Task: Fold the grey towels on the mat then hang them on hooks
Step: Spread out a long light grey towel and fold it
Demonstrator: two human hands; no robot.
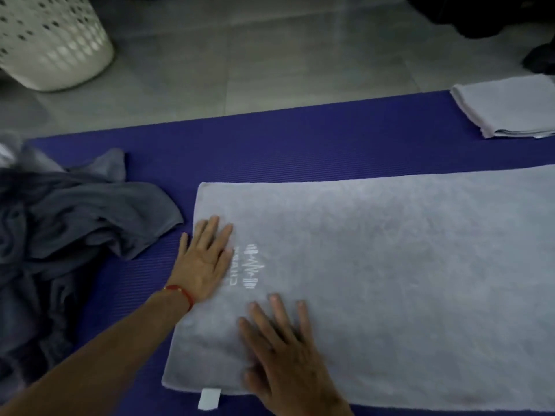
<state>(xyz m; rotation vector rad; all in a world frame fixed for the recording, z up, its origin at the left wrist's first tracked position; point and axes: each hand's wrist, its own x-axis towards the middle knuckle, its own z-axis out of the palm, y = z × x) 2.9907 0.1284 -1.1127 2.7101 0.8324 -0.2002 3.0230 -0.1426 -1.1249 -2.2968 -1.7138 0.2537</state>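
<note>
A pale grey towel (375, 280) with a white embroidered logo (251, 266) and a small white tag (209, 398) lies flat on the purple mat (285, 145), its long axis running left to right, off the right edge. The left hand (204, 262) and right hand (285, 352) press on its left end, fingers straight, grasping nothing.

Towel (390, 265) soft matt terry cloth; mat (300, 145) ribbed matt foam.
</note>
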